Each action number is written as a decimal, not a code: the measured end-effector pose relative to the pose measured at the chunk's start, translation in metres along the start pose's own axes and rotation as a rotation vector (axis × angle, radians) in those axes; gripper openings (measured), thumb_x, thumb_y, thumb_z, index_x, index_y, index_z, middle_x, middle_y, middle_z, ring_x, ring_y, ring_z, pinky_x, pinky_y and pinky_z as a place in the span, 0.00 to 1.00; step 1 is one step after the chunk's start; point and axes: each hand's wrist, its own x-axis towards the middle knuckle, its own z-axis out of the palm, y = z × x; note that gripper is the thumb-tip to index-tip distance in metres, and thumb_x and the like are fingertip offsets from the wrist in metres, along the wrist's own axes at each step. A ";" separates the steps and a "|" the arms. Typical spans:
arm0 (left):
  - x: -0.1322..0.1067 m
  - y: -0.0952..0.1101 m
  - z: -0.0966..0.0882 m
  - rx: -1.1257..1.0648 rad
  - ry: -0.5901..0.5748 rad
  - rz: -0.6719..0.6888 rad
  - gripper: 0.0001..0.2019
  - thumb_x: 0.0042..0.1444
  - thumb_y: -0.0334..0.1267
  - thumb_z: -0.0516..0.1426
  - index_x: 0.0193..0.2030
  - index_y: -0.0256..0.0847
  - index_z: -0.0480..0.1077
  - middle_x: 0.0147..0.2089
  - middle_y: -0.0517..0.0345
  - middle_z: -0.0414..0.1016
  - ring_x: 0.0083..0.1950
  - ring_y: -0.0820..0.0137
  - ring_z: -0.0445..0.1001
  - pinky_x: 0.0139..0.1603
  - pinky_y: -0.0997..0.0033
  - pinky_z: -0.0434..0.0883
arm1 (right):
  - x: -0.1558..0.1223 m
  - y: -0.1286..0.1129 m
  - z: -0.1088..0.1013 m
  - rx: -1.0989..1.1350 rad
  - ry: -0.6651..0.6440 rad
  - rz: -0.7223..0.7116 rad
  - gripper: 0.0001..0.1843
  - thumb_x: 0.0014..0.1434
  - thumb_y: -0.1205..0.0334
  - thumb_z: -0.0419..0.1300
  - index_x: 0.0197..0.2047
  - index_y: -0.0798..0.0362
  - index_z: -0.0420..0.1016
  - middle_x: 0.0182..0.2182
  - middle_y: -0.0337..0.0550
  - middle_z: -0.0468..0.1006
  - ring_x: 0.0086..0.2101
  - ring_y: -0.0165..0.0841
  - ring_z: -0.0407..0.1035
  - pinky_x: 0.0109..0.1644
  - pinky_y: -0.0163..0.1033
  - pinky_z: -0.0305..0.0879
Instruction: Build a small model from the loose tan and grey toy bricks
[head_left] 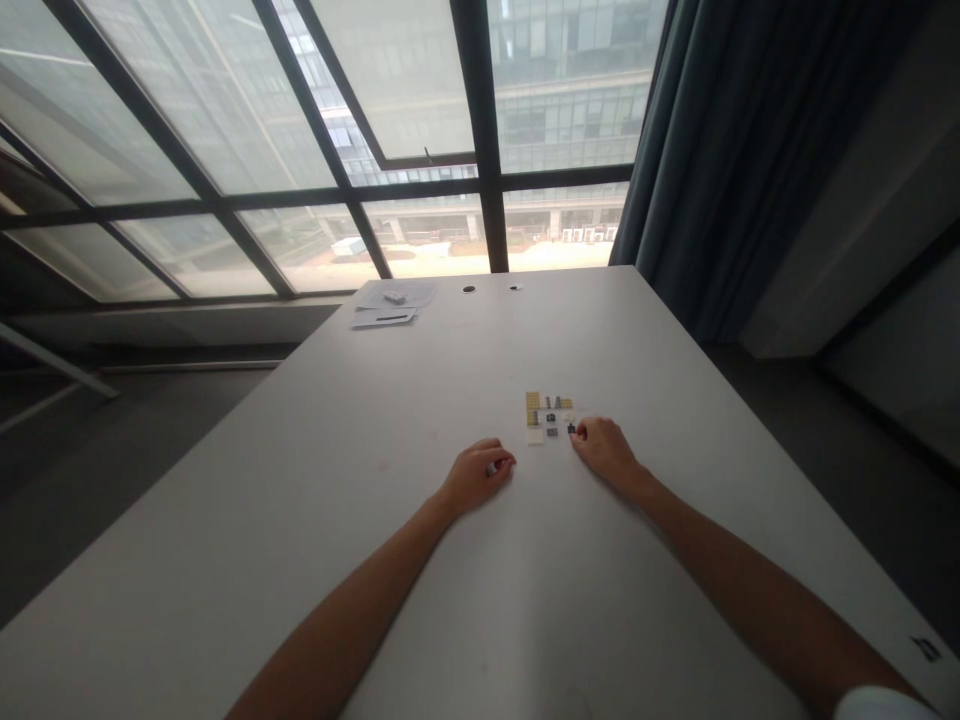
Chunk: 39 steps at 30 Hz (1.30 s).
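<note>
My right hand (604, 446) is closed in a pinch at a small black piece (571, 428) at the right end of a group of tiny parts. My left hand (480, 474) rests on the white table (420, 400) to the left and nearer to me, thumb and fingertips together; whether anything is between them I cannot make out. Within the group are yellow pieces (532, 399), a dark piece (551, 418), a grey-black piece (552, 433) and a cream square (535, 437). They look like small building bricks, too small to be sure.
Papers (384, 316) with a small pale object (394, 297) on them lie at the far left of the table. Two round holes (469, 289) sit near the back edge. Behind are windows (420, 230) and a dark blue curtain (697, 180).
</note>
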 end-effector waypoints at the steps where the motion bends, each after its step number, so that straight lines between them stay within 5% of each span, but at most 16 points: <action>1: 0.000 0.000 0.000 -0.001 0.001 -0.002 0.11 0.63 0.35 0.54 0.38 0.41 0.79 0.34 0.57 0.74 0.37 0.72 0.71 0.40 0.74 0.67 | 0.000 0.000 0.001 -0.002 0.006 -0.003 0.09 0.60 0.62 0.61 0.33 0.55 0.81 0.33 0.50 0.83 0.35 0.36 0.74 0.38 0.36 0.59; 10: 0.000 0.000 0.000 0.000 -0.004 -0.011 0.11 0.64 0.36 0.54 0.38 0.42 0.79 0.34 0.57 0.74 0.36 0.72 0.71 0.40 0.75 0.67 | 0.000 0.000 0.011 -0.045 0.072 0.030 0.12 0.61 0.55 0.63 0.35 0.56 0.80 0.35 0.51 0.82 0.35 0.37 0.74 0.39 0.37 0.61; 39: 0.000 0.006 -0.004 0.018 -0.044 -0.027 0.13 0.65 0.39 0.53 0.37 0.42 0.78 0.34 0.57 0.74 0.36 0.72 0.71 0.40 0.74 0.66 | 0.001 -0.002 0.013 -0.032 0.086 0.013 0.10 0.62 0.58 0.62 0.37 0.57 0.79 0.36 0.49 0.80 0.35 0.36 0.73 0.39 0.36 0.61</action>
